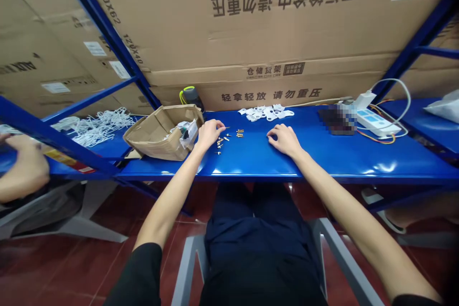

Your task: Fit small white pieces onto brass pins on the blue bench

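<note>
Near the cardboard box, my left hand [210, 135] pinches a small, thin brass-coloured metal piece [227, 127] between thumb and fingertips. Several similar brass pieces [220, 143] lie scattered on the blue tabletop just below that hand. A tidier group of brass-coloured pieces [240, 133] sits between my two hands. My right hand [285, 139] rests on the tabletop to the right, fingers loosely bent, with a small gap between thumb and forefinger. Nothing shows in it. Beyond the hands is a pile of flat white parts with holes [267, 113].
An open cardboard box [158, 141] stands left, a dark cylinder with a yellow-green strap [193, 97] behind it. At right are a dark, partly pixelated object [335, 120] and a power strip [376, 122] with cables. Blue shelf posts flank me; another person's arm [25, 167] is far left.
</note>
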`<state>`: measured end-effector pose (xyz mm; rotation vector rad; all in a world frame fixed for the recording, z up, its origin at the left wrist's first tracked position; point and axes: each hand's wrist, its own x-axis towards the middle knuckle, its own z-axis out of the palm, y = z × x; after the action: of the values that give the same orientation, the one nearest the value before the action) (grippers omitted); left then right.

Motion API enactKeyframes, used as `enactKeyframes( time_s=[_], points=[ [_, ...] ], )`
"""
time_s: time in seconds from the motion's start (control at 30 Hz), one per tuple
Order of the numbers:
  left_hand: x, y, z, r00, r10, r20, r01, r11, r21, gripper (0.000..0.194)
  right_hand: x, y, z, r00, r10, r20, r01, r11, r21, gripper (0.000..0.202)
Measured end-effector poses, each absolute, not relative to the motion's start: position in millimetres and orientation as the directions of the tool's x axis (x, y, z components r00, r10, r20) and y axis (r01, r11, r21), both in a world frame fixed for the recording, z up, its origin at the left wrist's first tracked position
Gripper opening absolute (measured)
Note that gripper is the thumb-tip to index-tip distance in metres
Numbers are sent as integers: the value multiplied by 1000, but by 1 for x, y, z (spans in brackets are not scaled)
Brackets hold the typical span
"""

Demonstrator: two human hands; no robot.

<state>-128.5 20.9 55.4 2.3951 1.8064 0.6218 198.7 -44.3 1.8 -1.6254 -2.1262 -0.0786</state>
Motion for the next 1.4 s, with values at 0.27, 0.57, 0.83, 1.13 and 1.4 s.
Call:
enactKeyframes(
  time_s=[0.27, 0.57, 0.83, 1.13, 1.4],
  points=[
    [-134, 39, 39, 276, 942, 192, 886, -327, 329, 25, 201, -43, 0, -204, 900, 384, 931, 299, -207, 29],
    [-140, 20, 46, 332, 925, 185, 891, -372, 261, 28, 200, -45, -1, -181, 882, 435, 934, 293, -205, 38],
    [-131, 15, 54, 401, 910, 105, 885, -415, 210, 22, 199, -45, 0, -171, 877, 449, 934, 290, -210, 34],
    [-97, -26, 55, 548, 831, 90, 804, -554, 217, 20, 182, -60, 11, -526, 763, 375, 755, 622, -206, 34],
    [-41, -40, 34, 607, 771, 190, 737, -636, 229, 24, 182, -57, 8, -564, 747, 353, 728, 651, -215, 38]
  ],
)
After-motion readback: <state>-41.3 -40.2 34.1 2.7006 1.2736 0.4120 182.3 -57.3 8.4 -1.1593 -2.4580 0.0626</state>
